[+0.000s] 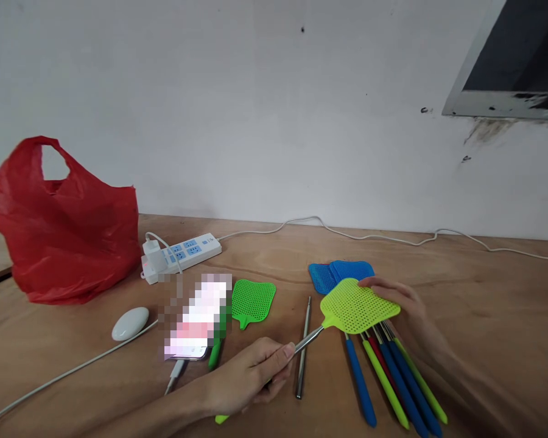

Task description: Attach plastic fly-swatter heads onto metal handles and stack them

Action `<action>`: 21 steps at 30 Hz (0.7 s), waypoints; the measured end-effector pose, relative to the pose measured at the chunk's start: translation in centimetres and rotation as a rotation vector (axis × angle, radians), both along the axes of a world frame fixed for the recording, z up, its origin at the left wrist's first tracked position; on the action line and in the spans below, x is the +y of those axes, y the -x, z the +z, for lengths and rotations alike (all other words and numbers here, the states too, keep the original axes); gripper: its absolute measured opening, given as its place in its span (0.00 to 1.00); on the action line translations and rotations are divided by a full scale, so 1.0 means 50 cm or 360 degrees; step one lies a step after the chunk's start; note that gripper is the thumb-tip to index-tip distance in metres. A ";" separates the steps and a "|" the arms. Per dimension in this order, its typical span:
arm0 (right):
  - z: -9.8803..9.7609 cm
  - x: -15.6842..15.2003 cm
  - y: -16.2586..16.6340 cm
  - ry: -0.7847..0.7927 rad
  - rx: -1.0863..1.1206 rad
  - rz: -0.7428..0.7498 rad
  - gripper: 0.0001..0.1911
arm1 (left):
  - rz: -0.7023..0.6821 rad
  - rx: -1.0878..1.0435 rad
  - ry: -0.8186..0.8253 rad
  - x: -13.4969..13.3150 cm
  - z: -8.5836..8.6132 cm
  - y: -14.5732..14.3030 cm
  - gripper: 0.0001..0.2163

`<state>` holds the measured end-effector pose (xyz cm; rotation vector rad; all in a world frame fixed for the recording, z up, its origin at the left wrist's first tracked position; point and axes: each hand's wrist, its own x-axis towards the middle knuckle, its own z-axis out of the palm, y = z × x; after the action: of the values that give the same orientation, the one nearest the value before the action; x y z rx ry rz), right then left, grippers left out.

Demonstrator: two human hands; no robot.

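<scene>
My left hand (249, 374) is closed around the metal rod of a yellow-green fly swatter (358, 307), whose handle end shows below the wrist. At the swatter's perforated head, my right hand (413, 307) grips the right edge; its thumb is hidden. Behind that head lie blue fly swatter heads (342, 274). Under my right hand, several fly swatter handles (393, 377) in blue, yellow-green and red fan toward me. A loose metal rod (304, 353) rests beside my left hand. Farther left lies a green swatter head (253, 300) and a green handle (214, 354).
A phone (196, 319) with a blurred screen lies left of my left hand, its cable attached. Near it are a white oval object (130, 323), a power strip (185, 257) with a plugged-in charger, and a red plastic bag (73, 237). A white cord (369, 236) runs along the wall.
</scene>
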<state>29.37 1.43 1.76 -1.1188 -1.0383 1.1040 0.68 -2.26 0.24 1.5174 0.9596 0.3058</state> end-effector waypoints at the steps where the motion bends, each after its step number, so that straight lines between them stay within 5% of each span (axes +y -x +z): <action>1: 0.000 0.003 -0.003 -0.0005 0.0016 0.0062 0.18 | 0.0001 -0.0007 -0.0001 0.000 0.000 0.000 0.28; 4: -0.014 0.018 -0.021 -0.0161 -0.0006 0.0184 0.23 | -0.0032 -0.0019 0.0005 0.001 -0.001 0.001 0.27; 6: -0.027 0.026 -0.033 -0.0300 -0.0148 0.0180 0.08 | -0.0073 -0.0019 0.0014 0.001 0.000 0.001 0.27; 10: -0.039 0.025 -0.031 -0.0381 -0.0275 0.0113 0.14 | -0.0114 -0.0017 0.0023 0.000 0.004 -0.001 0.28; 15: -0.012 0.009 -0.004 -0.0058 0.0108 -0.0123 0.12 | -0.0025 0.0040 0.0030 0.000 -0.002 -0.002 0.28; 21: 0.011 0.005 -0.016 0.0204 0.0091 0.0138 0.18 | 0.0071 -0.0033 -0.0015 0.002 -0.016 -0.002 0.27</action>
<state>30.16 1.67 2.28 -1.1453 -0.9902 1.2793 0.78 -2.16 -0.54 1.5000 0.9777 0.3574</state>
